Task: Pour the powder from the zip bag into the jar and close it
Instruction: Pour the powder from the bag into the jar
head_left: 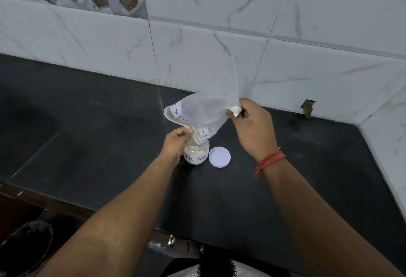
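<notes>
Zip bag (202, 112) held inverted over the jar (196, 155) on the dark worktop (109, 145): right hand (252, 127) has a closed grip on the bag's raised bottom corner, where a small lump of white powder sits against the fingers. Left hand (178, 142) pinches the bag's mouth shut-fingered just above the jar opening, partly hiding the jar. Jar holds powder; its white lid (219, 157) lies just beside it, off.

Home kitchen: black counter (87, 145), tiled wall (219, 35).
</notes>
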